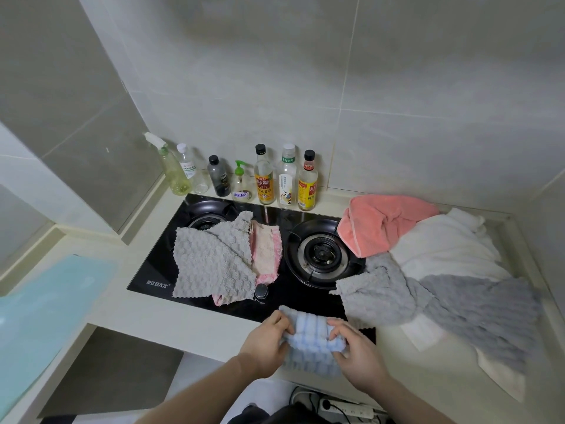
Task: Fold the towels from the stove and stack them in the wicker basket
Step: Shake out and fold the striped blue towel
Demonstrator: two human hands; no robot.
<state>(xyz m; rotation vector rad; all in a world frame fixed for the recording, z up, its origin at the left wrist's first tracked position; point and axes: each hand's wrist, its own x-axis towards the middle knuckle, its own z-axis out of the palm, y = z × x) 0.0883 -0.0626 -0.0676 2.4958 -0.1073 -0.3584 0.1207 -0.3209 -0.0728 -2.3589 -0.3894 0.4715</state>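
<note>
Pale surface (195,328) carries a black stove (275,304) with towels strewn over and beside it. Largest: white towel (449,243) at right, a dark grey cloth (486,310) across it, coral towel (382,224) behind. Two lighter grey cloths, one (211,261) on the left burner over a pink cloth (269,249), one (376,295) by the right burner. Row of bottles (264,179) at the wall. Basket not in view. Blue striped towel (312,338) sits at the front edge; left hand (269,344) and right hand (357,353) each pinch its folded upper edge. Looks light, limp and plush; probably best held at corners or along the fold.
</note>
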